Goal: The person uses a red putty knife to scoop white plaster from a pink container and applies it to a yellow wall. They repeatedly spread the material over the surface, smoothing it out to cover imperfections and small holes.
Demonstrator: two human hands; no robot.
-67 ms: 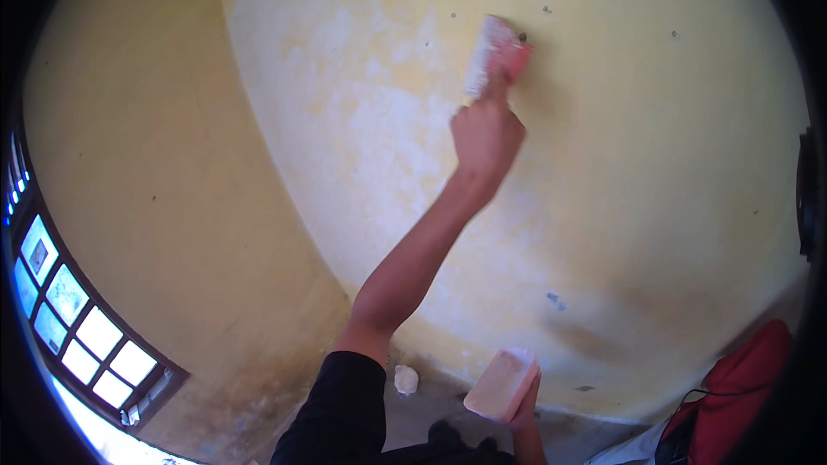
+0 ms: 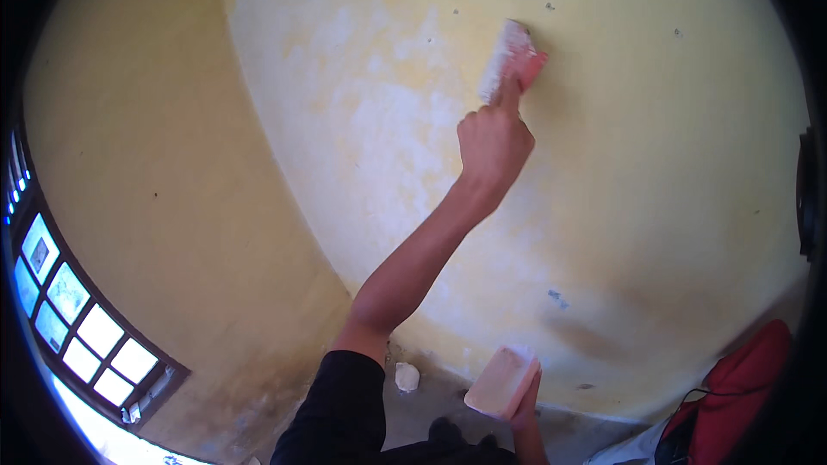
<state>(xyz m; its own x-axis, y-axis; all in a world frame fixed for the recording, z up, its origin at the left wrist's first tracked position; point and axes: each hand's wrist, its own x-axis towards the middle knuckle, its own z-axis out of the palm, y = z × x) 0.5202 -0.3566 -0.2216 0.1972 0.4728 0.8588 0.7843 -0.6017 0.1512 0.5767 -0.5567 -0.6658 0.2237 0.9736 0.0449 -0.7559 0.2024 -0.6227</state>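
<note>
I am seeing the right hand (image 2: 524, 406) holding the tray (image 2: 497, 385) by its right side, low near the body; it is probably being carried there to be within easy reach. Its long axis is running from lower left to upper right; I cannot make out whether anything is filling it. Farther out, the left hand (image 2: 495, 148) is gripping the scraper (image 2: 515, 58), which is sitting high, seemingly against the wall (image 2: 672, 164), right of the whitish patches (image 2: 370, 103). The index finger is lying extended toward it, I am judging, for steadiness and pressure. The scraper's long axis is leaning steeply, top to the right; its white-smeared edge is facing left, its red part right. A white lump (image 2: 407, 377) is lying near the floor's (image 2: 405, 418) corner, a red cloth (image 2: 754, 379) is bunching at lower right, and a window (image 2: 99, 331) is glowing at far left.
</note>
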